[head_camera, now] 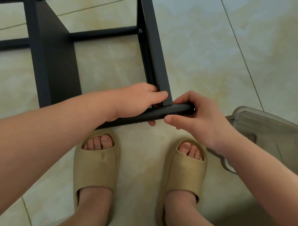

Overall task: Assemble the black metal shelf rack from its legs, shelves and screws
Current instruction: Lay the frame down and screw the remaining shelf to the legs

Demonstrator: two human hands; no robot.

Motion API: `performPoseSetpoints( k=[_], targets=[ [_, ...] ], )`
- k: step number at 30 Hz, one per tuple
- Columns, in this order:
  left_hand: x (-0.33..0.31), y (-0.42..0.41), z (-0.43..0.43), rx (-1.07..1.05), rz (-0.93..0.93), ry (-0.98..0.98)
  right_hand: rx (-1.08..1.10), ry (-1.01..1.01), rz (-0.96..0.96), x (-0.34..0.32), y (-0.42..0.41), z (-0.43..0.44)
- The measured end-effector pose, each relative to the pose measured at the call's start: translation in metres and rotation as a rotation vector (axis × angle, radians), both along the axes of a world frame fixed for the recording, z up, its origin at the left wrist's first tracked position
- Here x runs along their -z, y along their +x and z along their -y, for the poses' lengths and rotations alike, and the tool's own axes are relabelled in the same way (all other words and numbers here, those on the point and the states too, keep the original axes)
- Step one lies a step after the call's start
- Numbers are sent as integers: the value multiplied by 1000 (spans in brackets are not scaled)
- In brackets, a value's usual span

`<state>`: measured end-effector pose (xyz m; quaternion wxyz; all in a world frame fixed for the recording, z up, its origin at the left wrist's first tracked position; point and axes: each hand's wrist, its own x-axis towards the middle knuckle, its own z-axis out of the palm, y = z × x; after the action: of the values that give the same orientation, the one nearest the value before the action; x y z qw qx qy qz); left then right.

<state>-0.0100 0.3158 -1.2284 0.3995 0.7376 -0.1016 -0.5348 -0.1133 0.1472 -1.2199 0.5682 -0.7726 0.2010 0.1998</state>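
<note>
Rack [58, 66] sits partly built on the floor [210, 48]. Nearest, the right hand [202, 120] grips the bar [172, 110] end and the left hand [137, 99] clasps the leg [154, 51] at that corner, seemingly unfastened. Farther off, a crossbar [103, 34] already carries its screw [140, 31].

Rack [58, 66] is matte black, slippers [96, 170] sandy tan, floor tiles [219, 47] pale cream with marbled swirls — lid [271, 136] looks smoky grey, I think.
</note>
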Motion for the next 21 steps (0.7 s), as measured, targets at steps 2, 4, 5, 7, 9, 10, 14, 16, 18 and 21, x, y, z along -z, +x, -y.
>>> performPoseSetpoints(
  k=[2, 4, 5, 7, 9, 10, 14, 16, 18, 21],
  targets=[
    [1, 0, 0, 3, 19, 6, 49, 62, 3, 2, -3, -2],
    [3, -1, 0, 15, 35, 9, 133, 176, -15, 6, -6, -4],
    [4, -1, 0, 13, 39, 3, 152, 199, -13, 8, -7, -4],
    [5, -1, 0, 11, 57, -9, 141, 187, 11, 11, -9, -4],
    [6, -2, -1, 24, 73, -13, 126, 169, 40, 12, -10, -3],
    [6, -2, -1, 31, 76, -14, 120, 160, 51, 12, -12, -3],
    [4, -2, 0, 59, 86, -22, 114, 117, 88, 9, -16, -3],
    [2, -1, 1, 52, 85, -33, 139, 105, 105, 6, -18, -2],
    [-1, 0, 4, 28, 101, -42, 171, 103, 112, 4, -19, 0],
    [-3, -2, 8, 28, 142, -31, 190, 109, 95, 3, -21, 0]
  ],
)
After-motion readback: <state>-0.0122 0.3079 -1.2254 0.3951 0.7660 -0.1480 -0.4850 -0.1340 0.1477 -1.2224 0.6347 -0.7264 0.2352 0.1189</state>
